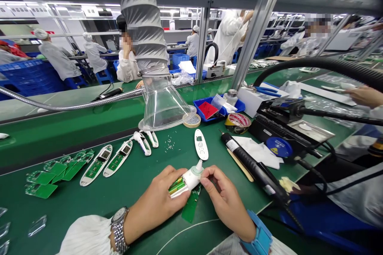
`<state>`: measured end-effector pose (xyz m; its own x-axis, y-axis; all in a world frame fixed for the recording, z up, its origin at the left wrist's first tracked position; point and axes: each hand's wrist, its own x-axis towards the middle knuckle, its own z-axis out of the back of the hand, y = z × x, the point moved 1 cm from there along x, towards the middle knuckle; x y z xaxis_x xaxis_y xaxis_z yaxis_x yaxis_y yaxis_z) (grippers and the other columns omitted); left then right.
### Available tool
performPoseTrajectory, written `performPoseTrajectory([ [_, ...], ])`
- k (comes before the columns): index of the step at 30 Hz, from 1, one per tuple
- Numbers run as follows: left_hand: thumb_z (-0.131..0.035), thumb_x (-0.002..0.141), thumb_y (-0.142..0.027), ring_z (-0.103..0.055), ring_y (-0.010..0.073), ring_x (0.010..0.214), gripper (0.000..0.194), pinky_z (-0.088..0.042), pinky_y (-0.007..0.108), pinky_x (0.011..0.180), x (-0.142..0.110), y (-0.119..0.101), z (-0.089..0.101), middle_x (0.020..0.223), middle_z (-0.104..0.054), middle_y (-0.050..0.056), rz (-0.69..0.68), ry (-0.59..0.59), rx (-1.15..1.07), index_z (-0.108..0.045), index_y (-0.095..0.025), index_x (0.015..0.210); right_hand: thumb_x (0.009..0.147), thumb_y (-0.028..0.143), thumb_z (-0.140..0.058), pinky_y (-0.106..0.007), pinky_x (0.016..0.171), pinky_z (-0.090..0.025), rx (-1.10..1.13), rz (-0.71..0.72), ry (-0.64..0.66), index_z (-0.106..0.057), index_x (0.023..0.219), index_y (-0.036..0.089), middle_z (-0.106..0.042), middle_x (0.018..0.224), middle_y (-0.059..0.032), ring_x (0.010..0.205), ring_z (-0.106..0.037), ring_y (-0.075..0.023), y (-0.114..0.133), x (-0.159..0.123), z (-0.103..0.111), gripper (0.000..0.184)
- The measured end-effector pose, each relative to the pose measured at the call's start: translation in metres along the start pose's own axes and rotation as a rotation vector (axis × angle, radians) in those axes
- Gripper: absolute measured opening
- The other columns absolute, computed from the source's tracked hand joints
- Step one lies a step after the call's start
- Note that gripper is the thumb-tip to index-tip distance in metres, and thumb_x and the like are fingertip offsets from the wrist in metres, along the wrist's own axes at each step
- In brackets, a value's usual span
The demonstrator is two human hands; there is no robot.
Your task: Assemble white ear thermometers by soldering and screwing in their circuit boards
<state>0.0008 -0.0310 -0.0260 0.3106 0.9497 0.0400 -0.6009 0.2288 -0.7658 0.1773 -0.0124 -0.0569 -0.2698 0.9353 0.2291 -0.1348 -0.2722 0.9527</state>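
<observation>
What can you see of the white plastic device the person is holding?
The white plastic device housing is smooth and tapered, held tilted above the green bench mat. Its narrow end rises to a short white nozzle with a pale grey-green collar. Its wide end is open, and a green circuit board with yellow parts sticks out of it. The left hand grips the wide end; the right hand touches the narrow end.

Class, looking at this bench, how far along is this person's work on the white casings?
Done: two white casings lie with green boards fitted. In hand: the left hand holds a third casing, board showing, while the right hand touches its tip. Remaining: loose green boards lie on the mat.
</observation>
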Motion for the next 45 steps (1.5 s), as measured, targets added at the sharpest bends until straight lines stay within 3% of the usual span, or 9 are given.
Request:
performPoseTrajectory([
  [23,-0.056,0.076,-0.028,-0.055,0.0158,0.076,0.032,-0.042,0.027,0.071,0.006,-0.003,0.002,0.083,-0.056,0.001,0.097,0.005,-0.025,-0.059,-0.025,0.107,0.083,0.046,-0.05,-0.024,0.065,-0.044,0.215,-0.154,0.041,-0.049,0.077,0.019,-0.046,0.069,0.0004,0.067,-0.047,-0.0127,0.014,0.003,0.014,0.028],
  [31,-0.056,0.077,-0.03,-0.055,0.0154,0.074,0.032,-0.042,0.026,0.068,0.004,-0.002,0.001,0.081,-0.055,0.0,0.095,0.004,-0.045,-0.06,-0.024,0.108,0.087,0.036,-0.046,-0.024,0.063,-0.041,-0.059,-0.11,0.072,-0.053,0.079,0.019,-0.052,0.074,0.0003,0.068,-0.047,-0.0124,0.025,0.004,0.009,0.02],
  [36,-0.055,0.078,-0.031,-0.056,0.016,0.076,0.031,-0.042,0.027,0.07,0.005,-0.002,0.001,0.083,-0.057,0.001,0.087,0.005,-0.053,-0.06,-0.024,0.108,0.088,0.03,-0.045,-0.025,0.06,-0.04,-0.266,0.005,0.012,-0.053,0.081,0.02,-0.052,0.073,0.0001,0.065,-0.048,-0.0125,0.02,0.009,0.002,0.015],
  [39,-0.055,0.078,-0.034,-0.056,0.0163,0.075,0.032,-0.042,0.026,0.068,0.005,-0.001,0.002,0.083,-0.057,0.001,0.102,0.01,-0.068,-0.061,-0.024,0.108,0.086,0.03,-0.049,-0.025,0.059,-0.042,-0.302,0.053,-0.075,-0.052,0.094,0.021,-0.051,0.07,0.0012,0.063,-0.048,-0.0121,0.018,0.009,0.003,0.012],
  [42,-0.055,0.079,-0.038,-0.056,0.0166,0.078,0.032,-0.042,0.027,0.072,0.005,0.0,0.004,0.086,-0.058,0.002,0.111,0.022,-0.137,-0.061,-0.024,0.107,0.087,0.034,-0.049,-0.025,0.06,-0.043,-0.313,0.089,-0.144,-0.051,0.1,0.02,-0.051,0.07,0.0011,0.063,-0.05,-0.0125,0.022,0.008,0.015,0.019],
  [45,-0.054,0.08,-0.044,-0.054,0.0141,0.075,0.037,-0.042,0.023,0.065,0.007,0.002,0.008,0.089,-0.059,0.003,0.195,0.078,-0.322,-0.06,-0.022,0.11,0.086,0.037,-0.05,-0.026,0.062,-0.045,-0.418,0.131,-0.208,-0.055,0.096,0.021,-0.055,0.074,-0.001,0.068,-0.053,-0.014,0.025,0.008,0.048,0.019],
])
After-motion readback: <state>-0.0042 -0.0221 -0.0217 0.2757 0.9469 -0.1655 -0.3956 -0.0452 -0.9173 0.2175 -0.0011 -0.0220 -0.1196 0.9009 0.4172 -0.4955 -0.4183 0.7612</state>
